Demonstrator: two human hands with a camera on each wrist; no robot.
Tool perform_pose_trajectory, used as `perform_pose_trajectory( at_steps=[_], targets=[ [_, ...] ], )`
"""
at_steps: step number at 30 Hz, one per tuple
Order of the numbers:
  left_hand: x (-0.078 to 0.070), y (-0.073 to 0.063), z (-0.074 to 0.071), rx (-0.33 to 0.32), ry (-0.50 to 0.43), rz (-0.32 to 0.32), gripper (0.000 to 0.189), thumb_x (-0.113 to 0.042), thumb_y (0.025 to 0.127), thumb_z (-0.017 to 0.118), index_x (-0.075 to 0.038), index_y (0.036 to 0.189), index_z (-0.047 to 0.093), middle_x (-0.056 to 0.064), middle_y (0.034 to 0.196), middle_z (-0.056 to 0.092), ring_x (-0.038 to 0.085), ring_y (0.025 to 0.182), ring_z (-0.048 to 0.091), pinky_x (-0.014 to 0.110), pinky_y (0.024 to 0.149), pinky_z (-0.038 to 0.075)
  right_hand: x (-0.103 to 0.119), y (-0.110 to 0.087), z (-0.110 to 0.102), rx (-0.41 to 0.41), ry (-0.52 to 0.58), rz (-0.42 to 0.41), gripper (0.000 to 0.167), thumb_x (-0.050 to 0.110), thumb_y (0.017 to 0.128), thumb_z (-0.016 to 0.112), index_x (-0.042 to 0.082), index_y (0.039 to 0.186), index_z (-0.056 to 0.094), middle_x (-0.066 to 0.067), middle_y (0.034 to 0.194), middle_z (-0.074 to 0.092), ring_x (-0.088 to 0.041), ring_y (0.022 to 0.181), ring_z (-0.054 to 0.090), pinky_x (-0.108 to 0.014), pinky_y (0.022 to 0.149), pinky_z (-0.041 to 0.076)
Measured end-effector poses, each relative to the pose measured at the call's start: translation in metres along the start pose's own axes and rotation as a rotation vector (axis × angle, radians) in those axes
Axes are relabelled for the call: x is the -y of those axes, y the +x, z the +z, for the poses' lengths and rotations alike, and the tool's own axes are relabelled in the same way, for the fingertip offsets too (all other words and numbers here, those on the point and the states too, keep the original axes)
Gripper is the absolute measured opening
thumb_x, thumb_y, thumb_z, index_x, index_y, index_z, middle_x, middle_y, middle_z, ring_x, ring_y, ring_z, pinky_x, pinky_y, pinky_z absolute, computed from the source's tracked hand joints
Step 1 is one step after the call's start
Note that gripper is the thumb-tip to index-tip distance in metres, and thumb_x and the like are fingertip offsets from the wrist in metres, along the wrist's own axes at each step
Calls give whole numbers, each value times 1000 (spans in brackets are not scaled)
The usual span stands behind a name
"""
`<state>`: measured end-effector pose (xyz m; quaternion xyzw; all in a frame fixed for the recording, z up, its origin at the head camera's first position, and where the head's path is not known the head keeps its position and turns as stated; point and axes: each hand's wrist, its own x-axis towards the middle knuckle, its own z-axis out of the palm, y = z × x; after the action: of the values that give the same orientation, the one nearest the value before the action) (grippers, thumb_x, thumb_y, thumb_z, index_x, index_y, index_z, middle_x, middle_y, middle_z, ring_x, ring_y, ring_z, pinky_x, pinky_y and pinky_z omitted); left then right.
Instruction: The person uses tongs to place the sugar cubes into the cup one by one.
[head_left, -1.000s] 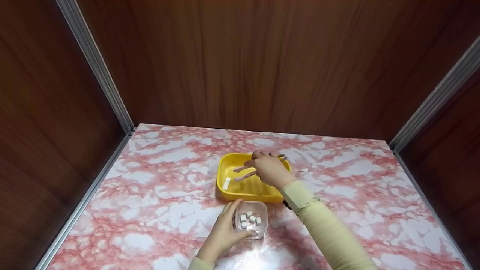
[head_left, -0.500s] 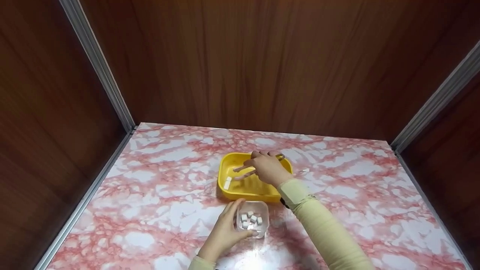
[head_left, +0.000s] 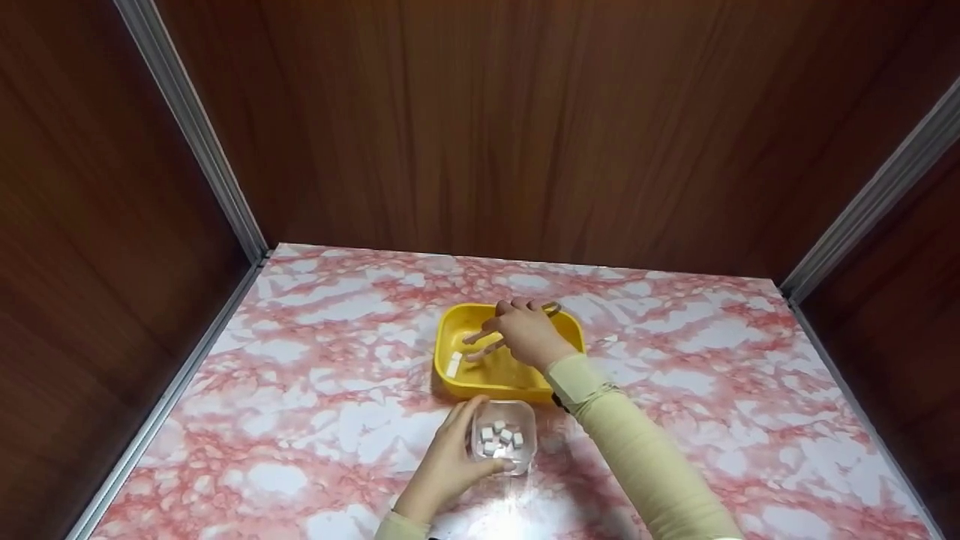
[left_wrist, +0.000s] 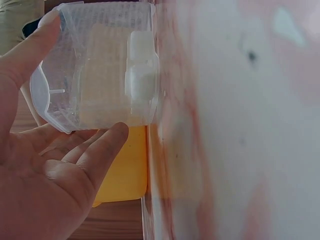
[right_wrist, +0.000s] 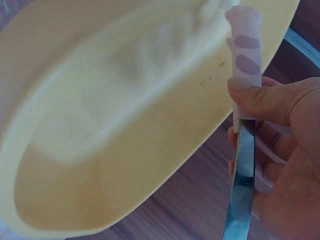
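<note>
My right hand (head_left: 534,335) holds a pair of tongs (head_left: 487,349) over the yellow basin (head_left: 495,392). The tongs have metal arms and pink tips with darker spots, seen closely as tong arms (right_wrist: 246,60) in the right wrist view. Their tips stand apart inside the basin, just right of a few white cubes (head_left: 454,366) at its left side. My left hand (head_left: 448,469) grips a clear plastic container (head_left: 525,416) on the table, thumb on the near side and fingers on the far side. Several white cubes (head_left: 506,436) lie in that container.
The container stands directly in front of the basin on a red-and-white marbled tabletop (head_left: 300,420). Dark wood panels (head_left: 480,135) enclose the back and sides, with metal rails (head_left: 199,135) at the corners. A small white piece (head_left: 611,339) appears right of the basin.
My right hand has shifted slightly left with the tongs, whose tips remain apart. My left hand and the container hold nearly the same place.
</note>
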<state>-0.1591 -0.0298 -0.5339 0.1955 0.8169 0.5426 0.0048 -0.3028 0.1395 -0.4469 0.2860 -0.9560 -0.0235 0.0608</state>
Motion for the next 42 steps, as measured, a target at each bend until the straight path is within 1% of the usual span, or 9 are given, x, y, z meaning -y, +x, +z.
perform_pose_trajectory(
  at_steps=[3,7,12,16,24,29,33,42],
  targets=[
    [0,0,0,0,12,4,100,-44,65,86,-14,147,36,4,140,44,27,128,41,45,106,35,2,2,4,-1,-8,-10,43,-1,80,74,25,115,72,-6,105,61,-29,100,52,-47,89,42],
    [1,0,0,-4,18,8,100,-45,65,85,-14,146,36,4,140,43,28,128,41,46,106,35,5,5,7,1,-25,-25,41,0,82,72,25,114,72,-6,105,61,-28,100,53,-47,89,42],
    [2,0,0,0,-4,15,99,-43,66,85,-13,146,36,3,138,45,26,126,43,41,104,38,8,9,11,16,-43,-32,38,1,84,71,24,114,72,-6,106,61,-28,100,53,-46,91,42],
    [1,0,0,5,-16,10,100,-43,66,86,-13,147,35,2,139,44,25,128,42,38,105,38,9,10,11,16,-45,-42,38,0,85,70,24,113,73,-6,105,61,-28,100,54,-45,90,43],
    [2,1,-1,7,-20,3,100,-43,66,86,-13,147,35,3,139,44,25,128,42,39,105,38,10,12,11,-18,-42,-71,38,-2,84,69,24,112,73,-5,103,61,-26,98,53,-43,88,42],
    [2,0,1,9,-27,2,100,-41,66,86,-11,147,34,6,140,44,27,128,41,39,105,37,10,12,13,-7,-36,-80,40,-3,84,69,23,115,72,-5,106,61,-27,100,52,-43,92,42],
    [1,0,1,16,-28,-4,101,-42,66,85,-11,147,34,7,140,43,27,128,42,39,104,38,10,11,16,-21,-52,-93,41,-2,83,70,23,115,72,-4,107,61,-26,99,52,-42,90,42],
    [0,0,-1,10,0,-15,102,-46,64,85,-15,148,34,0,139,44,26,127,42,41,104,38,10,11,17,-42,-41,-112,41,-3,84,69,23,115,72,-3,107,61,-26,99,52,-41,88,41]
  ],
)
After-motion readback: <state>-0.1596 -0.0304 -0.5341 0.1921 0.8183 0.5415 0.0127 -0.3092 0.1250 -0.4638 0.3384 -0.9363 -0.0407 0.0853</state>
